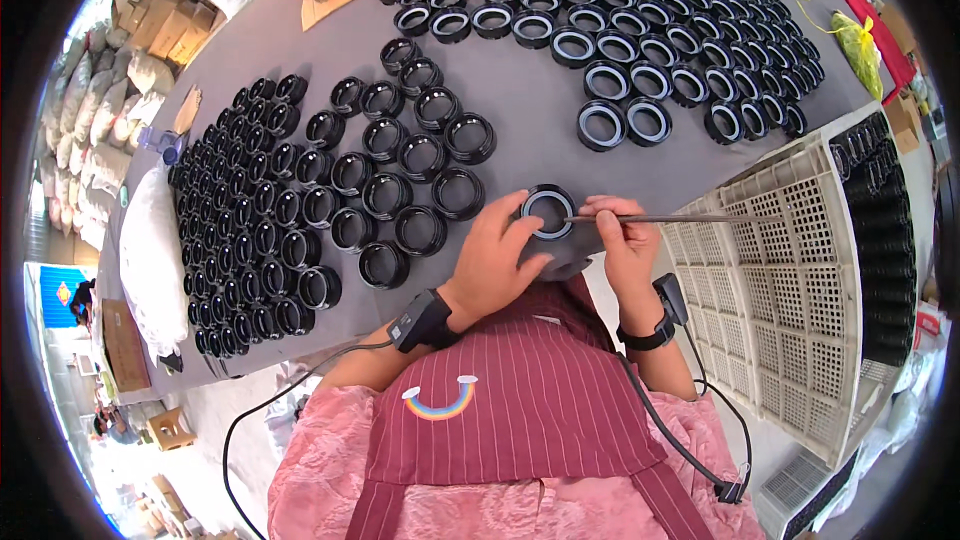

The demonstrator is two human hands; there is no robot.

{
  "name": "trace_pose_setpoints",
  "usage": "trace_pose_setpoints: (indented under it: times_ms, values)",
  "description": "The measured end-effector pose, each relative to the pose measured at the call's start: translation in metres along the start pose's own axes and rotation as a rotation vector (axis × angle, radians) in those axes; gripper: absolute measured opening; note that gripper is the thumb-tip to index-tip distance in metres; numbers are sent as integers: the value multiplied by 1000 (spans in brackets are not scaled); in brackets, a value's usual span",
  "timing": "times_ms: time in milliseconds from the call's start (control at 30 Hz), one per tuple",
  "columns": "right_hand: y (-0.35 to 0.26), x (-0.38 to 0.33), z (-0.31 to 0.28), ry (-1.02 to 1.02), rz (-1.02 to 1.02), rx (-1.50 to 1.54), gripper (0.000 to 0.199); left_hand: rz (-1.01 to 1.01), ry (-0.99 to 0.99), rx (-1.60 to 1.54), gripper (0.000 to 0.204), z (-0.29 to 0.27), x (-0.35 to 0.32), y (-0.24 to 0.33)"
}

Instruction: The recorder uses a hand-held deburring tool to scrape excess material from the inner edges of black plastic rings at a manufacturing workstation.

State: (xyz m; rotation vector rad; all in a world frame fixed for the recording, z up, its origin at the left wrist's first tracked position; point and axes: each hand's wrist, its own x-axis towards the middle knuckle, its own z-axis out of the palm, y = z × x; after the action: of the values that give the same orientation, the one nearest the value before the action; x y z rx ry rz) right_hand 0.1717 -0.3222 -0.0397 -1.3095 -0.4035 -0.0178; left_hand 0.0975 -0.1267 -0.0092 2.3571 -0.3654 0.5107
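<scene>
Looking down on a grey table [525,130]. Near the frame's centre, a black ring [548,191] with a pale inner band, open face turned up toward the camera, axis through the hole running roughly along the line of sight. Gripped at left and lower left by the left hand [495,255], half open, thumb and fingers bent about the rim. Just to the right, pinched between thumb and fingers of the nearly closed right hand [624,248], a thin dark rod [700,218]: long axis almost level across the frame, one end pointing left at the ring's right edge, the other reaching right, in front of a pale crate [738,270]. Cannot tell whether in contact at the tip. At centre left, many black rings [288,208]; at upper right, many pale-banded rings [652,96]. At bottom centre, a striped maroon apron [520,390].
</scene>
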Motion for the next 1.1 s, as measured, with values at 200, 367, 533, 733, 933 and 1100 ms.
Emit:
trace_pose_setpoints:
  times_ms: [200,367,533,733,933,1100]
  values:
    - [-8,-3,4,-109,-60,-221,7,-31,-15,-53,30,2,-2,-5]
    - [-15,4,12,-151,-136,-323,6,-54,-1,-84,21,4,-1,-6]
    - [-19,9,20,-231,-189,-435,4,-75,21,-129,19,5,-1,-8]
    - [-32,22,11,-358,-213,-573,7,-91,-10,-140,20,4,0,-10]
    - [-34,25,15,-322,-242,-582,8,-127,-29,-159,20,6,0,-12]
    - [-37,28,17,-257,-272,-653,9,-106,-25,-162,20,4,3,-12]
